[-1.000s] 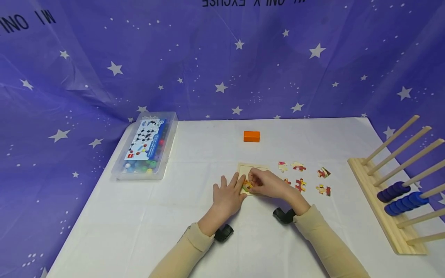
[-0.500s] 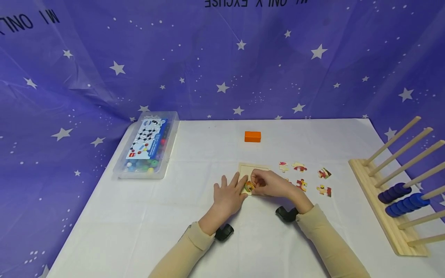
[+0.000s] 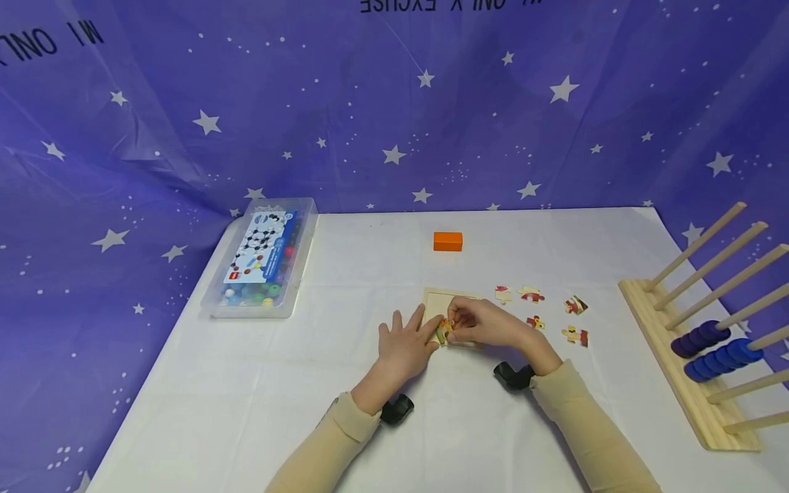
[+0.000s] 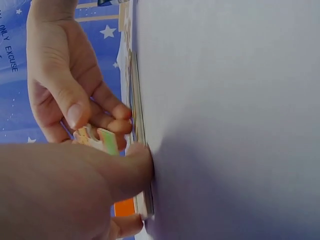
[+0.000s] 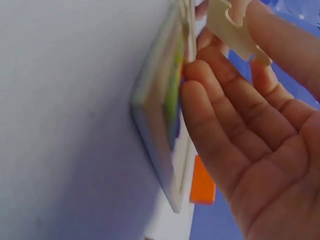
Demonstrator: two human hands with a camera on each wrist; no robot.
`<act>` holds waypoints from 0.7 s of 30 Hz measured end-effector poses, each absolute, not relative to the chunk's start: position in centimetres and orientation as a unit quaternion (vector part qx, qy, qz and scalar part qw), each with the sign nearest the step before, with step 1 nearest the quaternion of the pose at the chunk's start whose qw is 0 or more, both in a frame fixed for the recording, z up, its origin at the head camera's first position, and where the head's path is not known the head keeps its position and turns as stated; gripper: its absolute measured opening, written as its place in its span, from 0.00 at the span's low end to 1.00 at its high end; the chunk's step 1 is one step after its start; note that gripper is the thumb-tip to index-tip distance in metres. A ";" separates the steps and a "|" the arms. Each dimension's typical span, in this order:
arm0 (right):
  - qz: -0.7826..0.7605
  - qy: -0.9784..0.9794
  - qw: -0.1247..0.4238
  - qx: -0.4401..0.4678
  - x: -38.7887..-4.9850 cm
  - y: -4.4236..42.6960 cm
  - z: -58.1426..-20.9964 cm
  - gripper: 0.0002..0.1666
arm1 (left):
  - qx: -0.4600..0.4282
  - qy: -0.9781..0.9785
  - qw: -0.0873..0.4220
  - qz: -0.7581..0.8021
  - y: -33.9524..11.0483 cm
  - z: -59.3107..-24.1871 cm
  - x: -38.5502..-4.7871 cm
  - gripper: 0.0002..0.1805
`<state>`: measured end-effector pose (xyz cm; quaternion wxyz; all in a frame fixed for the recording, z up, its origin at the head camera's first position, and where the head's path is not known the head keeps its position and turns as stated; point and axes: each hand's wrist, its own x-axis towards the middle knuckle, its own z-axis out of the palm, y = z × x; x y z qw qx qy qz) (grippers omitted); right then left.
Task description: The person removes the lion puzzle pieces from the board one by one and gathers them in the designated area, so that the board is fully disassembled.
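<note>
My left hand (image 3: pixel 403 350) lies with fingers spread at the left side of a thin wooden puzzle board (image 3: pixel 435 300), its fingertips touching it. Between thumb and fingers my right hand (image 3: pixel 493 325) pinches a jigsaw piece (image 5: pixel 231 31) over the board. That piece is seen from its bare wooden back in the right wrist view; in the left wrist view the piece (image 4: pixel 107 141) shows orange and green. Some green and coloured puzzle surface (image 5: pixel 172 100) lies in the board, partly hidden by the hands in the head view.
Several loose jigsaw pieces (image 3: pixel 531 294) lie right of the board. An orange block (image 3: pixel 447 242) stands behind it. At the far left is a clear plastic case (image 3: pixel 259 257) of coloured balls; at the right stands a wooden bead rack (image 3: pixel 684 363) with upright pegs.
My right hand has shifted slightly to the right with the jigsaw piece, whose angle has changed a little. The left hand stays in place, one finger reaching a bit further over the board.
</note>
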<state>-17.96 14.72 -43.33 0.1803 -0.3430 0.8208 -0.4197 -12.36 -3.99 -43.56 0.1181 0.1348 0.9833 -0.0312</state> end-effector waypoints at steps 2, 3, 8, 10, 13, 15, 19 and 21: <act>-0.425 0.817 0.185 -0.344 -17.8 15.0 -43.1 0.15 | 0.136 0.983 0.119 -0.032 -3.9 -43.6 -12.3 0.27; -0.426 0.816 0.187 -0.343 -17.8 15.2 -43.0 0.15 | 0.137 0.983 0.118 -0.035 -3.8 -43.6 -12.3 0.27; -0.422 0.817 0.196 -0.339 -17.0 16.8 -42.5 0.15 | 0.136 0.983 0.114 -0.039 -3.6 -43.7 -12.1 0.25; -0.415 0.820 0.199 -0.340 -16.6 17.7 -42.6 0.15 | 0.136 0.983 0.113 -0.038 -3.6 -43.6 -12.0 0.25; -0.408 0.820 0.205 -0.345 -16.0 19.3 -42.7 0.13 | 0.139 0.984 0.109 -0.036 -3.6 -43.6 -12.0 0.26; -0.404 0.818 0.213 -0.349 -15.7 20.3 -42.9 0.12 | 0.142 0.983 0.109 -0.035 -3.7 -43.7 -12.0 0.26; -0.407 0.809 0.227 -0.359 -15.2 21.7 -43.0 0.12 | 0.144 0.983 0.109 -0.034 -3.7 -43.8 -11.9 0.26; -0.408 0.802 0.241 -0.363 -15.0 22.0 -43.0 0.12 | 0.144 0.983 0.108 -0.033 -3.8 -43.8 -11.9 0.26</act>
